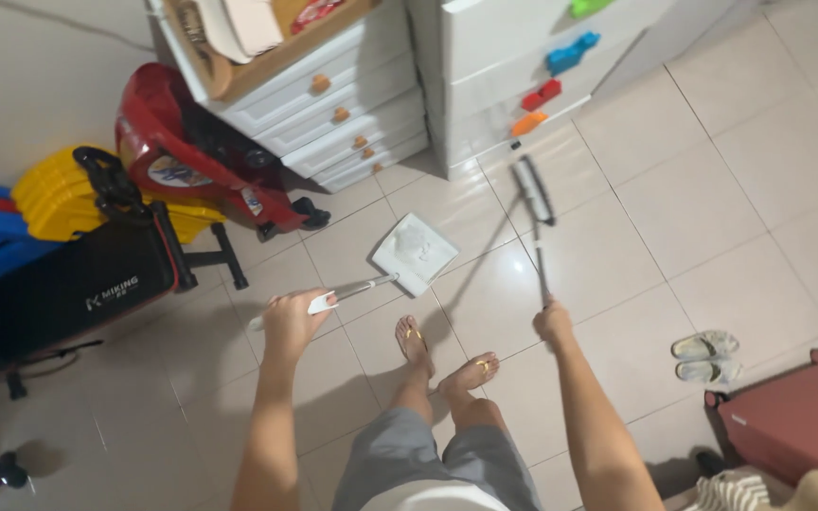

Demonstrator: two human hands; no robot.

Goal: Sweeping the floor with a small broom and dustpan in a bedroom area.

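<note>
Head view: the left hand (291,317) grips the handle of a white dustpan (416,252), whose pan rests on the tiled floor (693,189) just before the white drawers (513,76). The right hand (553,324) holds a broom (534,194) (head near the drawers' foot).

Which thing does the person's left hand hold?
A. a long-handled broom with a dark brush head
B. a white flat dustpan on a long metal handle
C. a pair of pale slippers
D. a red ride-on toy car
B: the left hand closes around the long metal handle of the white flat dustpan, while the right hand holds the long-handled broom.
</note>
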